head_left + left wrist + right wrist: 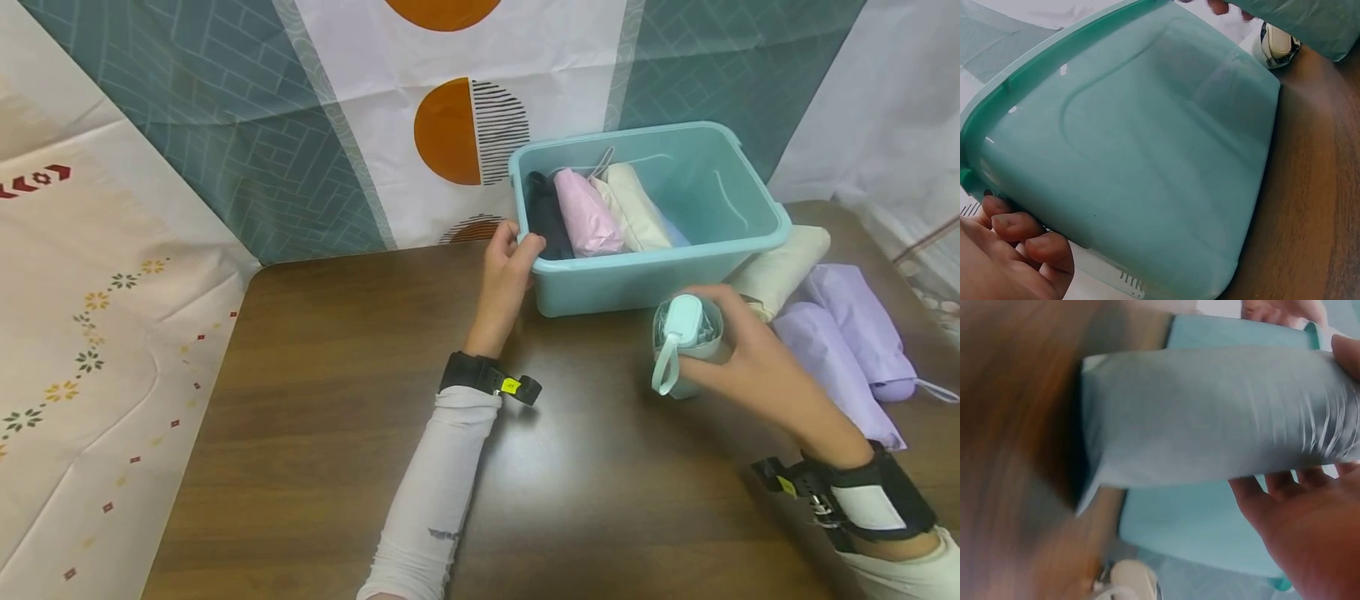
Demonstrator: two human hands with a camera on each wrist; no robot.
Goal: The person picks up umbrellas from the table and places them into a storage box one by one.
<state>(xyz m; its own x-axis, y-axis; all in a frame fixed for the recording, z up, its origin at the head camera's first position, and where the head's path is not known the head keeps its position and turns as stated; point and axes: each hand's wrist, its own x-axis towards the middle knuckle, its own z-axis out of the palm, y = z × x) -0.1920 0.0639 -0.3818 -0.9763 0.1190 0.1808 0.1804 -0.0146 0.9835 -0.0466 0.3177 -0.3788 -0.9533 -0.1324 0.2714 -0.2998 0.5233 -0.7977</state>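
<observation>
A pale teal plastic bin (pixel 622 287) stands at the back of the table, with a black, a pink and a cream folded umbrella (pixel 588 212) inside. My left hand (pixel 504 279) grips its rim at the left front corner; in the left wrist view its fingers (pixel 1047 247) curl at the bin's edge. In front of the bin, my right hand (pixel 738 354) holds a folded umbrella (pixel 684 321) upright by its pale teal sleeve. The umbrella's handle, with a wrist strap, points up. The right wrist view shows fingers and thumb around the sleeve (pixel 1197 419).
To the right of the bin lie a cream folded umbrella (pixel 783 262) and two lilac folded umbrellas (pixel 855 312), close beside my right hand. The brown wooden table (pixel 337 400) extends to the left. A patterned cloth (pixel 315 125) hangs behind the bin.
</observation>
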